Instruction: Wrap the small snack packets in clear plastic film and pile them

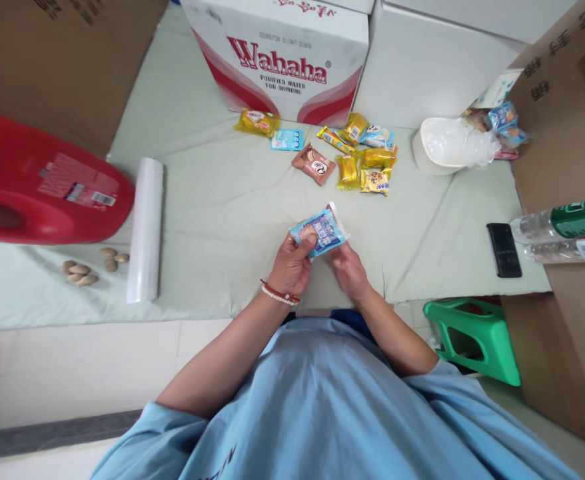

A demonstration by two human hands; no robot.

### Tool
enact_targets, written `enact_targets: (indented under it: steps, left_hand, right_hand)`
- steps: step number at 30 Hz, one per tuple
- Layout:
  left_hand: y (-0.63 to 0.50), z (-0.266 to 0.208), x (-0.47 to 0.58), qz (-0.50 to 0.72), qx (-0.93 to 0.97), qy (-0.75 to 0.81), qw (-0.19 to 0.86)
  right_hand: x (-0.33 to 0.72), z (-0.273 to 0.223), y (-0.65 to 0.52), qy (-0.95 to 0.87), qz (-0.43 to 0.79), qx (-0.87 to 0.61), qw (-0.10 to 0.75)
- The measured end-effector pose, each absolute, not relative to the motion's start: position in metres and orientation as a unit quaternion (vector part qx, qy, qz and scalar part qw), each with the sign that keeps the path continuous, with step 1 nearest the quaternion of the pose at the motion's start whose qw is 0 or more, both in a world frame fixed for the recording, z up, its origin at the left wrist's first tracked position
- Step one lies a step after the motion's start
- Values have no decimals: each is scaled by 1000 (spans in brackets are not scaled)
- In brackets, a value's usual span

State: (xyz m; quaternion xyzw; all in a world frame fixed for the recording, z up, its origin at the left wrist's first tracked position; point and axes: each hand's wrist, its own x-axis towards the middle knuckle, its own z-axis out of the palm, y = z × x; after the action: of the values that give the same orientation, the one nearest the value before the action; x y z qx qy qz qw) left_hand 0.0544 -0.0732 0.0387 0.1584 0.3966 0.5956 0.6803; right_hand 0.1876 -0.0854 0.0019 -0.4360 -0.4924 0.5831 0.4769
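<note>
From above the shirt (342,400), the head view looks forward and down across the table (222,220).

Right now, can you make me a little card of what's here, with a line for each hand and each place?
Left hand: the left hand grips a blue packet, thumb on top
Right hand: the right hand has its fingers by the packet's lower edge
Middle: brown packet
Left side: white roll, red jug
Right side: phone, white tub
Back: Wahaha box
</note>
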Motion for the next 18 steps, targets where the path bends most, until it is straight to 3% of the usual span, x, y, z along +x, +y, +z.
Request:
enact_targets:
  steps: [6,12,15,18]
  left_hand:
    - [-70,30,65,545,299,549,559]
    - [-76,25,62,409,489,581,506]
    - [-80,29,52,375,503,586,512]
    - [-87,32,22,347,503,644,460]
  right_hand:
    - [170,24,-90,-340,611,-438,565]
    - [204,21,-82,-343,609,-484,527]
    - [257,23,-64,-365,548,-534,530]
    - [343,33,-30,-313,432,-578,618]
